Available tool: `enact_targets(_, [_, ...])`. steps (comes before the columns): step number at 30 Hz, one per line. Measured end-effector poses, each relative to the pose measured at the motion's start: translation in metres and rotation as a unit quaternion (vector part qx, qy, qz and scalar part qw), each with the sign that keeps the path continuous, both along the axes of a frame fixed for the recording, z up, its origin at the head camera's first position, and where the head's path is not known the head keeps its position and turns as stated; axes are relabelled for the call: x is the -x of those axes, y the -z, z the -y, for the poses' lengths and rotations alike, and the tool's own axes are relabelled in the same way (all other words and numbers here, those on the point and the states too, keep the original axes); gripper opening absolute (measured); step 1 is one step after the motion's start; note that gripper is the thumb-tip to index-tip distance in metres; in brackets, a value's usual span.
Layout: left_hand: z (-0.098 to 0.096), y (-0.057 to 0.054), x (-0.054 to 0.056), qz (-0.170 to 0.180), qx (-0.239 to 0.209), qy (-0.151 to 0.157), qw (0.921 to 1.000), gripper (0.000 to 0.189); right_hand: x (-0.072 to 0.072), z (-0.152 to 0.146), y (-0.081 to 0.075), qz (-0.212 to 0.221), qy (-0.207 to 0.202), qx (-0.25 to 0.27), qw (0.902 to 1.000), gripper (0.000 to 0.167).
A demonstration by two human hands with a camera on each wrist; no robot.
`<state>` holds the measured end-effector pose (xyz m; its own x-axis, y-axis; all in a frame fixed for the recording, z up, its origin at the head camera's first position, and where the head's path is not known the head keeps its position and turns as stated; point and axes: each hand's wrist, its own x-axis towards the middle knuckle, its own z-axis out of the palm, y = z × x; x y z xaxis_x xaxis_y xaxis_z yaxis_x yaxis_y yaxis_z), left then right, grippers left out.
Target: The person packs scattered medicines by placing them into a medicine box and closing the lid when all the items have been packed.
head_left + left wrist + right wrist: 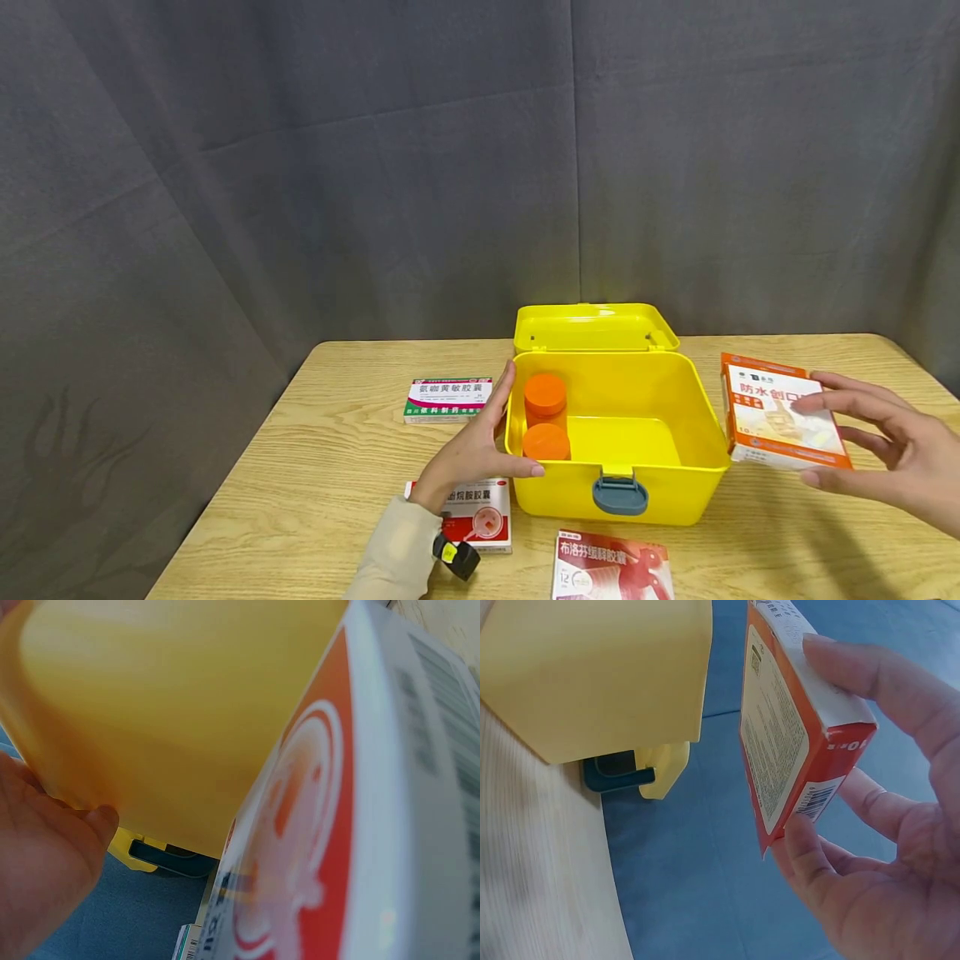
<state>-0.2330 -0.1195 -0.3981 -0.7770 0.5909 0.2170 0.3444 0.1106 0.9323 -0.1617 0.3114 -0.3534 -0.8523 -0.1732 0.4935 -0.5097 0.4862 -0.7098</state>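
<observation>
In the head view, a yellow medicine box (626, 492) stands on the table with its lid (596, 329) raised at the back. Two orange-capped bottles (545, 393) stand inside at its left. My left hand (468, 450) holds the box's front left corner, thumb along the front rim and fingers along the left side. To the right of the box, my right hand (892, 442) grips a white and orange box of waterproof adhesive bandages (783, 412) between thumb and fingers, raised above the table and tilted. The right wrist view shows that carton's printed back (776, 727).
A green and white capsule carton (447, 400) lies behind my left hand. Partly under my left forearm is a red and white capsule carton (480, 517). An ibuprofen carton (611, 567) lies in front of the yellow box. A grey curtain (420, 183) hangs behind the table.
</observation>
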Motion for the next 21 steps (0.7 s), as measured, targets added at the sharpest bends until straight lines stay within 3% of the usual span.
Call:
enact_targets(11, [0.000,0.000,0.000,-0.001,-0.001,0.003,1.0000,0.116,0.002,0.006,-0.009,0.025,-0.019,-0.023,0.9992,0.068])
enact_targets(21, [0.000,0.000,0.001,-0.005,-0.003,0.002,1.0000,0.116,0.001,0.019,-0.016,0.034,-0.060,-0.007,0.9976,0.068])
